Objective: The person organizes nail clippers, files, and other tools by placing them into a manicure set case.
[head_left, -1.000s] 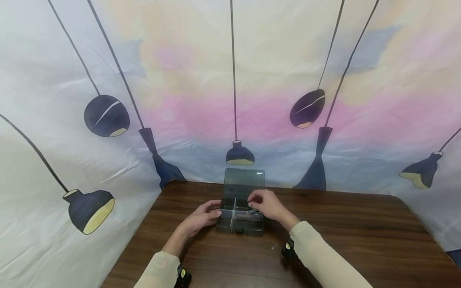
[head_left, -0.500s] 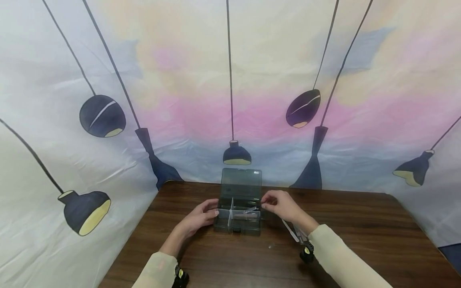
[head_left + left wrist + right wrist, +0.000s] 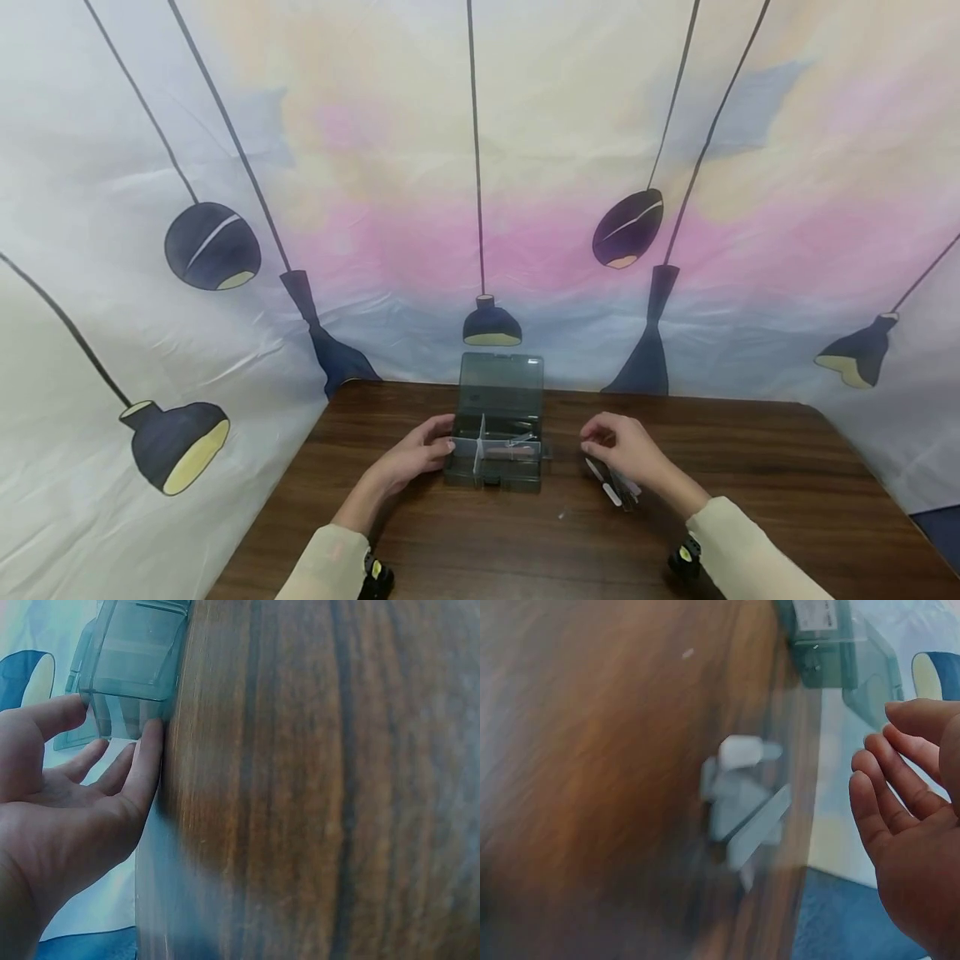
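Note:
A translucent grey-green compartment box [image 3: 491, 473] stands on the table with its lid [image 3: 501, 387] raised. White dividers [image 3: 480, 450] split its inside, and slim clear pieces [image 3: 521, 437] show in the right part. At the box's left end my left hand [image 3: 412, 452] holds it, thumb at the rim and fingers along the side; the left wrist view shows the fingertips on the box [image 3: 139, 660]. My right hand [image 3: 628, 450] hovers right of the box with loosely bent fingers and nothing visible in them. Below it lies a small heap of slim pale pieces [image 3: 613, 492], blurred in the right wrist view.
The dark wooden table [image 3: 480, 558] reaches back to a fabric backdrop [image 3: 405, 208] printed with hanging lamps. A tiny pale scrap [image 3: 561, 516] lies in front of the box. Each forearm carries a black wrist camera [image 3: 684, 558].
My right hand has moved from over the box out to the right, and the heap of pale pieces has come into view beneath it. My left hand stays at the box.

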The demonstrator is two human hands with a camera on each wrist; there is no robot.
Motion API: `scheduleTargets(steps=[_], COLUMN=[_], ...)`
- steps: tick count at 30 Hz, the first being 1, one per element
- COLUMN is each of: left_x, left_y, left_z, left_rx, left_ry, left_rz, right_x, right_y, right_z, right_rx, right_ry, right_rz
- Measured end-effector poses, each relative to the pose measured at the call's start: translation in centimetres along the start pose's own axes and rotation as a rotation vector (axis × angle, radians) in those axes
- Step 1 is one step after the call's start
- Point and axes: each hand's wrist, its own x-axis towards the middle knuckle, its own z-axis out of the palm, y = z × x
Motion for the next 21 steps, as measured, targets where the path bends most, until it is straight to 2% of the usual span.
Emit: scheduleTargets(steps=[7, 15, 21], left_x=[0.1, 0.2, 0.3], left_y=[0.0, 0.0, -0.1], left_z=[0.0, 0.1, 0.0], left_rx=[0.006, 0.015, 0.008], left_ry=[-0.002, -0.003, -0.002], left_rz=[0.001, 0.002, -0.007], right_x=[-2.2, -3.5, -3.9], right_y=[1.7, 3.0, 4.2], right_z=[-0.8, -1.1, -0.9], right_rx=[-0.032, -0.084, -0.079], right_ry=[0.052, 0.103, 0.073], right_rz=[0.010, 0.051, 0.114])
